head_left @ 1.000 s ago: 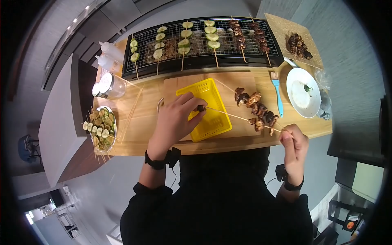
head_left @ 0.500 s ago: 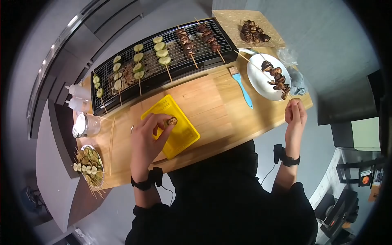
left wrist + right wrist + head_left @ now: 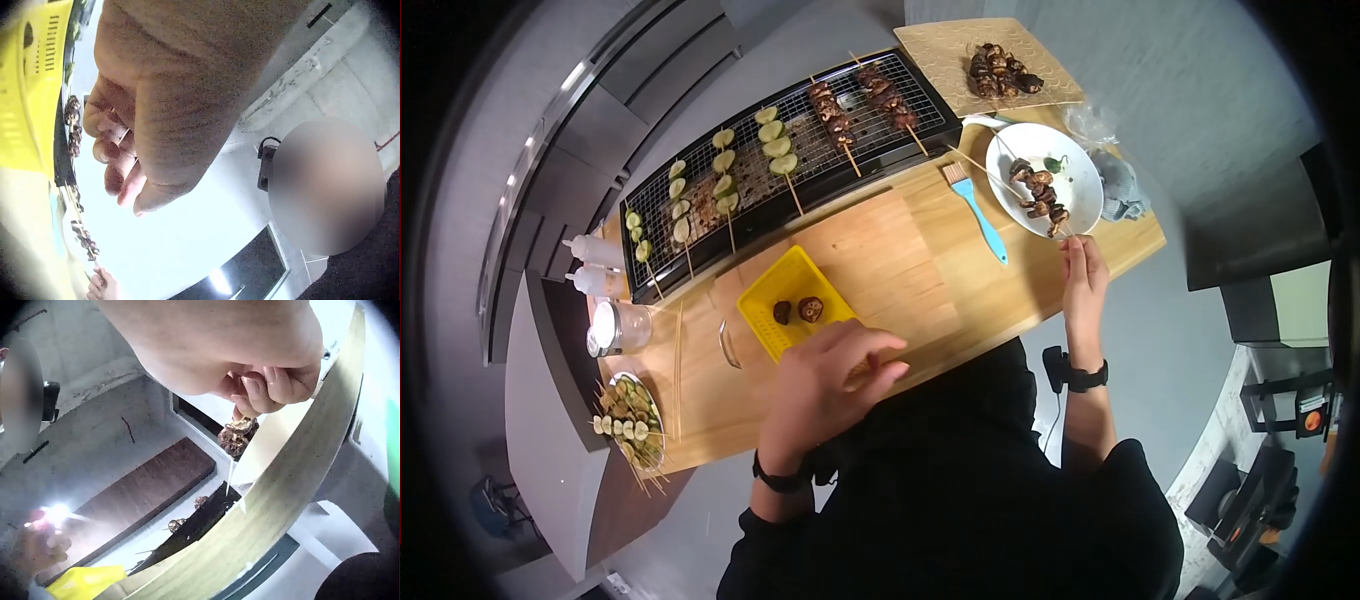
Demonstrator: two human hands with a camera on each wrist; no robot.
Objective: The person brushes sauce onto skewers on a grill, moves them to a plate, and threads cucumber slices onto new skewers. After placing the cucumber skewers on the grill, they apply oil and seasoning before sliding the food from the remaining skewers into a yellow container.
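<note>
Head view: right grip (image 3: 1085,277) pinching browned skewers (image 3: 1041,188) over a white plate (image 3: 1084,182); left grip (image 3: 825,382) empty and wide, near a yellow basket (image 3: 793,276) with two dark mushroom pieces (image 3: 810,309) inside. Farther out, a blue brush (image 3: 984,222) lies on the worktop (image 3: 1032,276) near the grill (image 3: 700,165).

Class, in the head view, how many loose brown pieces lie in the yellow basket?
2: a darker piece on the picture's left, and a rounder piece just right of it, both inside the yellow basket. The left hand covers one corner, possibly hiding more.
</note>
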